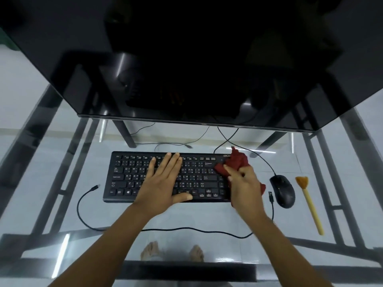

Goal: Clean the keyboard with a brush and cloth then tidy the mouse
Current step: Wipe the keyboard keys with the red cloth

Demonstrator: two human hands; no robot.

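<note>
left hand (163,179) flat, fingers spread, pinning keyboard (165,177) against sliding; right hand (245,183) clenched around red cloth (236,162), wiping right end; brush (309,204) parked on desk beside mouse (283,190)

Centred on the counter (207,216): keyboard (132,179), the landmark here. Behind the keyboard, a monitor (186,59) overhanging its far edge. Right of the keyboard, just beside it, the mouse (283,190); further right again, the brush (309,204), lying apart from the mouse. Flat on the keyboard's middle, left hand (163,183). On the keyboard's right end, the cloth (236,162), bunched in the right hand (245,187). Before the keyboard, a loose cable (186,229) strung along the counter.
</note>
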